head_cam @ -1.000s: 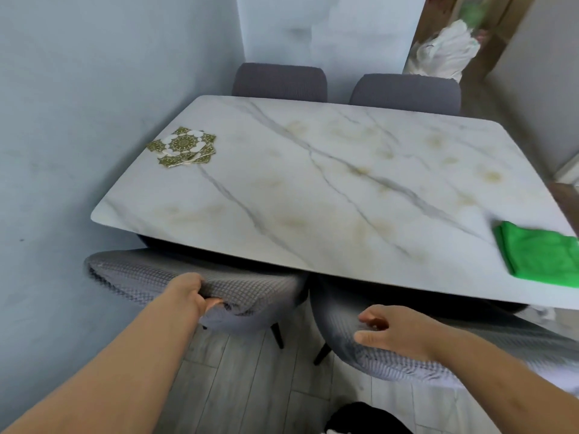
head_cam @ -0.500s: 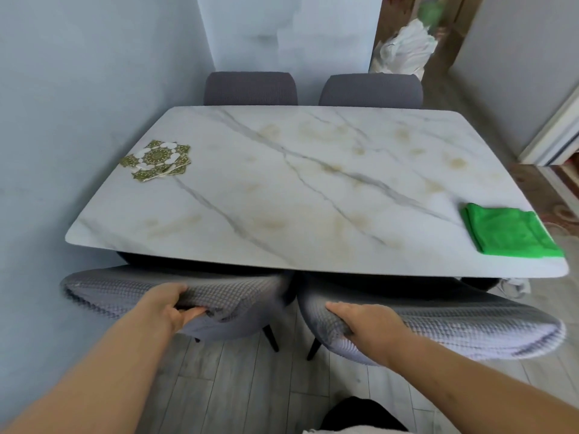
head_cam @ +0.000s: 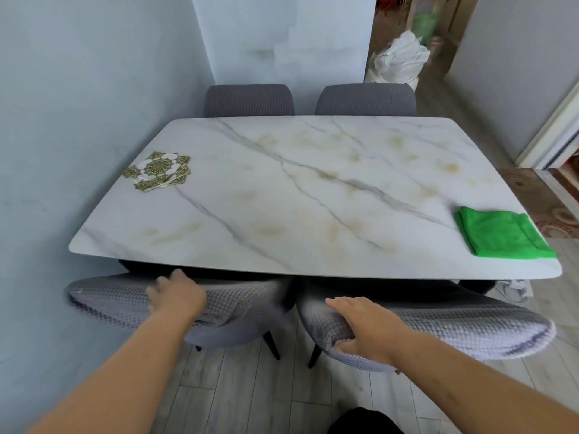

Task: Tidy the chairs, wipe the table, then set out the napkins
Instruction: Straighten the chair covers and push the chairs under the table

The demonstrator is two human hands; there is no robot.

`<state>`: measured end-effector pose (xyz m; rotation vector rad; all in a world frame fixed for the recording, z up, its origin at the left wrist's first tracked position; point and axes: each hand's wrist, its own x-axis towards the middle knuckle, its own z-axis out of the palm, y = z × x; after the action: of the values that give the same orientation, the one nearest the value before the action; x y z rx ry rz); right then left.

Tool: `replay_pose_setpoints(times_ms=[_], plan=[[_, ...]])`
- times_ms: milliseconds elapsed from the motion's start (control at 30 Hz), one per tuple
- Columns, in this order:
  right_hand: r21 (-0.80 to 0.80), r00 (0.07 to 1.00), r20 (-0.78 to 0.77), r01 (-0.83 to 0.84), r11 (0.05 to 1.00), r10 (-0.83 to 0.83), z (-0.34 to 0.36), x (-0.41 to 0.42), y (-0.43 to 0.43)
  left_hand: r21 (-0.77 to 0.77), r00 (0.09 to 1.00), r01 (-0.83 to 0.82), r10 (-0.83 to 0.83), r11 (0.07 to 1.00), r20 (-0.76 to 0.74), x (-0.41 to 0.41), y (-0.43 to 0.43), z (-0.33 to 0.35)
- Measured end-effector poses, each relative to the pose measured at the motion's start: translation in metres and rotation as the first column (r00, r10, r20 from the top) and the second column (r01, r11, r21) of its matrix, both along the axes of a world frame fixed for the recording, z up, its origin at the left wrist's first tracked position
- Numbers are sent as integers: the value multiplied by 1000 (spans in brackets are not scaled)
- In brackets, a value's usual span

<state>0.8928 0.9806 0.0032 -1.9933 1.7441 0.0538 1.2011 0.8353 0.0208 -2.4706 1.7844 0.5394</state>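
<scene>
Head view, looking down at a white marble-pattern table [head_cam: 282, 198] with grey and yellowish veins.

Two grey waffle-fabric chairs are on the near side, both tucked in, their backrests just under the table's near edge. The near left chair [head_cam: 109, 299] and near right chair [head_cam: 470, 330] sit side by side, almost touching at the middle.

The left hand [head_cam: 177, 296] is on top of the near left chair's backrest, with its fingers [head_cam: 163, 281] reaching toward the table edge. They are motion-blurred, so I cannot tell whether it grips or just rests there.

The right hand [head_cam: 366, 327] is on the left end of the near right chair's backrest. Its palm is on top, the fingers lie over the crest and the thumb is tucked on the near side, so it is gripping the backrest.

Two darker grey far chairs, one left [head_cam: 249, 100] and one right [head_cam: 365, 100], are pushed in at the far edge with only their backrests showing.

The napkins [head_cam: 158, 170], a fanned stack with a green-gold ornament print, lie on the table's left side near the wall. A folded green cloth [head_cam: 504, 233] lies flat at the near right corner, well apart from the napkins.

A pale blue wall [head_cam: 78, 120] runs along the left, close to the table. The floor is grey plank floor [head_cam: 219, 386]. A white bag [head_cam: 398, 61] sits in the doorway beyond the far chairs. A patterned rug [head_cam: 557, 214] is on the right past the table.
</scene>
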Motion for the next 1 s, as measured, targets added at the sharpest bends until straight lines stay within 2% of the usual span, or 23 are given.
replay_pose_setpoints(times_ms=[67, 133, 167, 267, 400, 833, 1000], plan=[[36, 1000, -23, -11, 999, 11, 2, 0, 2, 101, 918, 348, -361, 932, 165, 0, 8, -2], [64, 998, -63, -15, 998, 19, 0, 3, 0, 245, 793, 514, -564, 822, 230, 11, 7, -10], [81, 996, -83, -10, 997, 17, -2, 6, -1, 243, 751, 555, -605, 795, 265, 18, 5, -15], [93, 993, -114, 10, 996, 0, -6, 7, -5, 206, 679, 624, -654, 754, 334, 24, -6, -21], [129, 994, -108, 13, 991, 1, -8, 4, -8, 281, 605, 660, -715, 697, 350, 22, -10, -18], [126, 996, -86, 16, 992, -5, -11, 4, -11, 323, 506, 719, -782, 615, 364, 30, -5, -9], [120, 997, -78, 16, 993, -6, -12, 2, -12, 342, 497, 716, -788, 609, 363, 28, -5, -2]])
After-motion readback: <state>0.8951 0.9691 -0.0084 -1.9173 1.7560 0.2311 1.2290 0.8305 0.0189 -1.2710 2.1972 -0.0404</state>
